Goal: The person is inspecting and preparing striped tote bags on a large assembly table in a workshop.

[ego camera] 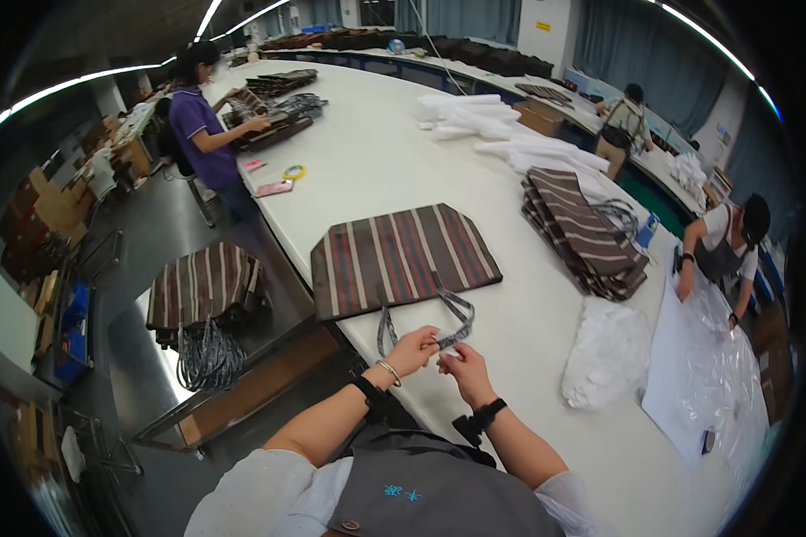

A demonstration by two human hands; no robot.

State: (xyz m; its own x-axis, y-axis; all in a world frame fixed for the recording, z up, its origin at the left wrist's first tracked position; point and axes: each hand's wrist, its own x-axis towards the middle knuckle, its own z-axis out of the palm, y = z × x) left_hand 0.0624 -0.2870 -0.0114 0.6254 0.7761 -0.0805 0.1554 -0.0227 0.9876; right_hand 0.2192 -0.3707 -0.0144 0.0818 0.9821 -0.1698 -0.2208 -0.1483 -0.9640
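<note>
A striped bag [406, 258] in brown, cream and red lies flat on the white table, its opening edge towards me. Two grey patterned strap handles [462, 310] loop out from that edge. My left hand [413, 350] grips the right-hand handle at its near bend. Just to the right, my right hand [467, 374] has its fingertips pinched together close to the strap. A small whitish piece [451, 350] shows between the hands; what it is, and whether the right fingers hold it, I cannot tell.
Striped bags [581, 231] are piled at right, near white padding [608, 352] and clear plastic sheeting [719, 376]. More bags [205, 285] lie on a metal cart at left. One person [205, 127] handles bags across the table; another [719, 248] works at right. White rolls [470, 114] lie farther back.
</note>
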